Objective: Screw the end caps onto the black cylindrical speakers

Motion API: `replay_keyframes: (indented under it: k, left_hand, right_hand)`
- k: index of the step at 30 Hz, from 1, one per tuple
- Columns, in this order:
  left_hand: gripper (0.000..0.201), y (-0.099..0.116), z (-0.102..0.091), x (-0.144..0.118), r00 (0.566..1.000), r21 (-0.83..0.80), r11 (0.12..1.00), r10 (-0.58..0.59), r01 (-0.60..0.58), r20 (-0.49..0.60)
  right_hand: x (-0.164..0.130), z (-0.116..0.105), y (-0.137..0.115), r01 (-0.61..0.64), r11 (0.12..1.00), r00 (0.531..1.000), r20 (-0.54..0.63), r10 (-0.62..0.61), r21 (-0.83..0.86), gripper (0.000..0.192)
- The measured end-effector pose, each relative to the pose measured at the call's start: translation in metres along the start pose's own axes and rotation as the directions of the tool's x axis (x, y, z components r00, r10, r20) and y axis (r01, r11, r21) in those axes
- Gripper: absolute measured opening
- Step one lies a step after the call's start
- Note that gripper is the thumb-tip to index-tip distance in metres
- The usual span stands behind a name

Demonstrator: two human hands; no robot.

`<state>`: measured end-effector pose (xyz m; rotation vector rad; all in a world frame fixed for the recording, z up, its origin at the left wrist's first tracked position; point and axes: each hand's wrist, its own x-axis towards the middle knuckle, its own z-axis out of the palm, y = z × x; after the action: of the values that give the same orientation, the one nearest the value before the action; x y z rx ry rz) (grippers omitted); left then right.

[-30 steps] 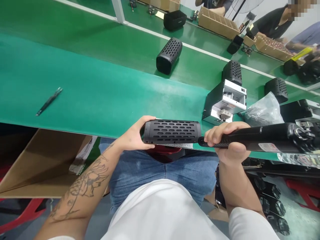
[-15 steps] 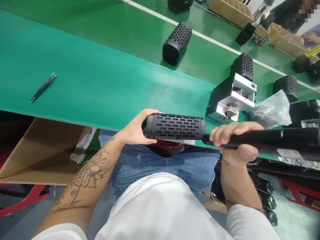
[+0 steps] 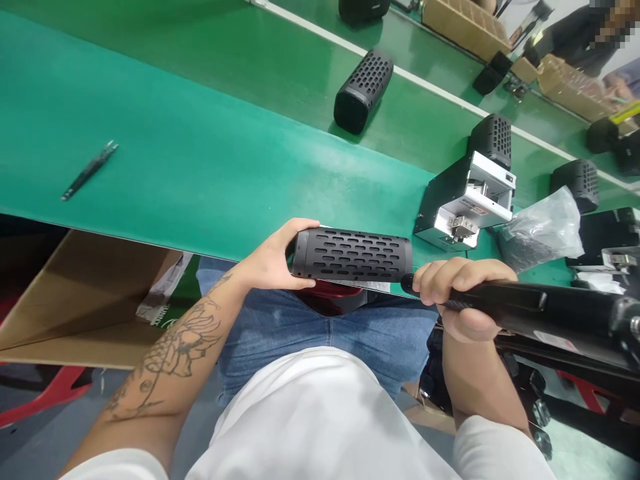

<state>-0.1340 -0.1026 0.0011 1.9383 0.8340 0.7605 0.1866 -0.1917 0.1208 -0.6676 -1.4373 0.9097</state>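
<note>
My left hand point(image 3: 270, 257) grips the left end of a black cylindrical speaker point(image 3: 355, 255) with a slotted grille, thumb and fingers around it. The speaker lies on its side along the table's near edge. In my right hand point(image 3: 463, 293) is a black electric screwdriver point(image 3: 555, 313), held nearly level with its body running off to the right. Its narrow front end meets or nearly meets the speaker's lower right end; contact is hard to tell, and the bit is hidden. Behind my right hand stands a silver and black screw feeder point(image 3: 467, 203).
Tweezers point(image 3: 90, 170) lie on the green mat point(image 3: 165, 153) at left. Another speaker point(image 3: 364, 92) rests on the green belt farther back, with several more to the right. Beside the feeder is a clear plastic bag point(image 3: 543, 227). An open carton point(image 3: 90, 300) sits below the left edge.
The rear of the screwdriver has swung down towards my body, and my right hand has shifted slightly left. My left hand and the speaker stay almost in place.
</note>
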Motion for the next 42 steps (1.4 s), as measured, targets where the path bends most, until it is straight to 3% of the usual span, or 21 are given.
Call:
replay_keyframes:
  k: [3, 5, 7, 9, 11, 15, 19, 23, 25, 27, 28, 31, 34, 38, 42]
  left_hand:
    - [0.102, 0.002, 0.001, 0.001, 1.0, -0.004, 1.0, 0.012, -0.012, 0.0]
    - [0.1, 0.003, 0.003, 0.001, 1.0, -0.01, 1.0, 0.015, -0.015, 0.0]
    - [0.098, 0.005, 0.006, 0.002, 1.0, -0.018, 0.999, 0.029, -0.029, -0.005]
    - [0.099, 0.005, 0.009, 0.003, 0.999, -0.021, 0.999, 0.042, -0.042, -0.013]
    - [0.1, 0.006, 0.012, 0.003, 0.999, -0.015, 0.999, 0.049, -0.049, -0.018]
    - [0.103, 0.006, 0.017, 0.005, 0.999, -0.005, 0.999, 0.049, -0.049, -0.009]
    - [0.104, 0.004, 0.019, 0.004, 0.999, 0.002, 0.999, 0.048, -0.048, -0.02]
    - [0.106, 0.002, 0.021, 0.003, 0.999, -0.001, 0.999, 0.046, -0.046, -0.024]
    - [0.107, 0.001, 0.022, 0.003, 0.998, 0.007, 0.999, 0.05, -0.05, -0.025]
    - [0.107, 0.001, 0.023, 0.003, 0.998, 0.016, 0.998, 0.054, -0.054, -0.029]
    - [0.107, 0.001, 0.023, 0.003, 0.998, 0.017, 0.998, 0.056, -0.056, -0.031]
    - [0.107, 0.001, 0.024, 0.004, 0.997, 0.008, 0.998, 0.059, -0.059, -0.041]
    - [0.107, 0.001, 0.026, 0.004, 0.996, -0.015, 0.997, 0.072, -0.073, -0.047]
    - [0.108, 0.0, 0.028, 0.005, 0.995, -0.036, 0.996, 0.083, -0.085, -0.058]
    - [0.107, 0.002, 0.029, 0.006, 0.993, -0.023, 0.996, 0.089, -0.091, -0.071]
  right_hand:
    - [0.004, -0.01, -0.009, 0.028, 1.0, 0.999, -0.041, -0.028, -0.006, 0.039]
    - [0.015, -0.027, -0.013, 0.076, 0.995, 0.986, -0.142, -0.084, -0.066, 0.044]
    - [0.031, -0.051, -0.011, 0.131, 0.967, 0.935, -0.297, -0.194, -0.219, 0.038]
    - [0.046, -0.077, -0.001, 0.148, 0.891, 0.813, -0.461, -0.357, -0.429, 0.025]
    - [0.055, -0.099, 0.012, 0.103, 0.829, 0.741, -0.514, -0.432, -0.549, 0.014]
    - [0.054, -0.116, 0.032, 0.066, 0.834, 0.73, -0.543, -0.415, -0.548, 0.016]
    - [0.045, -0.099, 0.023, 0.021, 0.876, 0.744, -0.578, -0.336, -0.482, 0.008]
    - [0.034, -0.064, -0.012, 0.044, 0.915, 0.753, -0.59, -0.293, -0.4, 0.012]
    - [0.026, -0.041, -0.032, 0.072, 0.951, 0.84, -0.496, -0.221, -0.301, 0.022]
    - [0.018, -0.014, -0.045, 0.05, 0.984, 0.942, -0.32, -0.103, -0.17, 0.033]
    - [0.016, 0.0, -0.048, 0.04, 0.992, 0.963, -0.26, -0.071, -0.12, 0.036]
    - [0.015, 0.036, -0.041, 0.039, 0.998, 0.989, -0.139, -0.044, -0.039, 0.038]
    - [0.021, 0.054, -0.022, 0.11, 0.993, 0.99, -0.079, -0.113, -0.038, 0.037]
    - [0.03, 0.052, 0.0, 0.088, 0.995, 0.994, -0.062, -0.09, -0.036, 0.033]
    - [0.034, 0.043, 0.009, 0.034, 0.999, 0.999, 0.027, -0.035, 0.029, 0.032]
